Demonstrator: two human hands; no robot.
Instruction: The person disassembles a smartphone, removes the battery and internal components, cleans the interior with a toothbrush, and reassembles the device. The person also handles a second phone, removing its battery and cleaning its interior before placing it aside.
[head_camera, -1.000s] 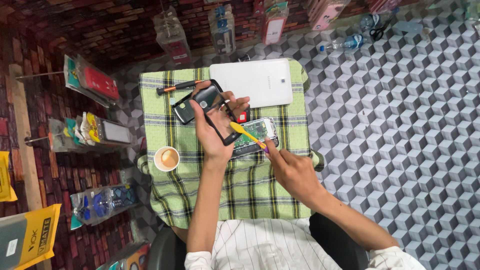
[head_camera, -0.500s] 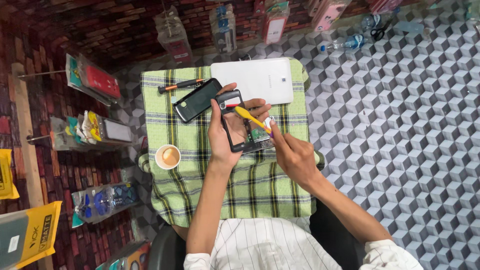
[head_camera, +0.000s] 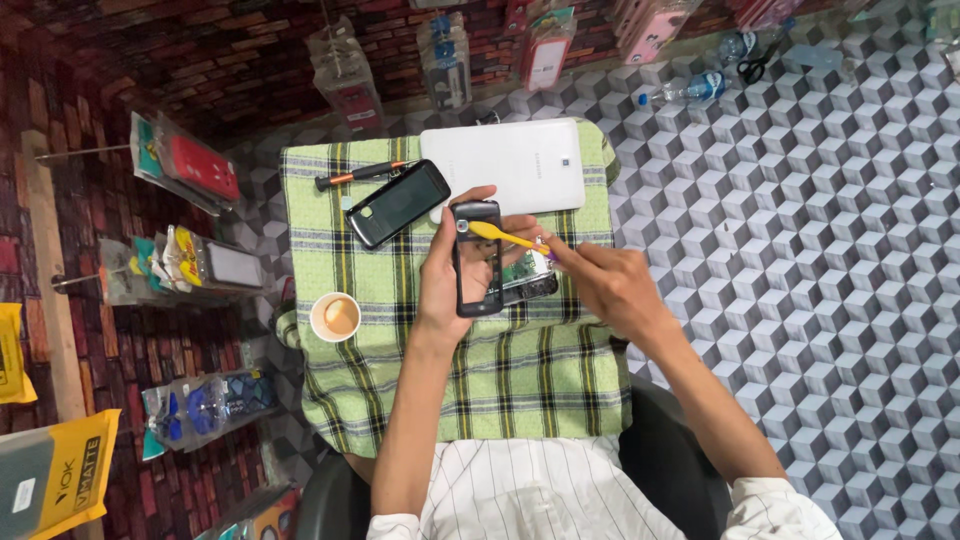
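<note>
My left hand (head_camera: 440, 285) is wrapped around a dark phone frame (head_camera: 477, 258), thumb on one long edge and fingers curled behind the other, holding it upright above the middle of the green checked cloth (head_camera: 520, 370). My right hand (head_camera: 610, 285) is pinched shut on a yellow tool (head_camera: 505, 236), a thin stick that slants from my fingertips up and left until its tip touches the upper part of the frame. Just beside the frame, partly under my right fingers, lies another phone part (head_camera: 528, 278) with a green board showing; I cannot tell whether my fingers touch it. Up and left of my hands, a black phone (head_camera: 397, 203) lies tilted on the cloth, apart from the frame. A screwdriver (head_camera: 355, 175) with an orange and black handle rests just beyond it, near the cloth's far edge. A white tablet (head_camera: 515, 165) lies face down at the far side, close to the tip of my left thumb. A small cup (head_camera: 335, 316) of brown drink stands near the left edge of the cloth, well clear of my left wrist. Beyond the cloth, packaged goods hang against the brick-patterned wall (head_camera: 150, 60), and a plastic bottle (head_camera: 685, 90) and scissors (head_camera: 765, 62) lie on the cube-patterned floor (head_camera: 820, 250).
</note>
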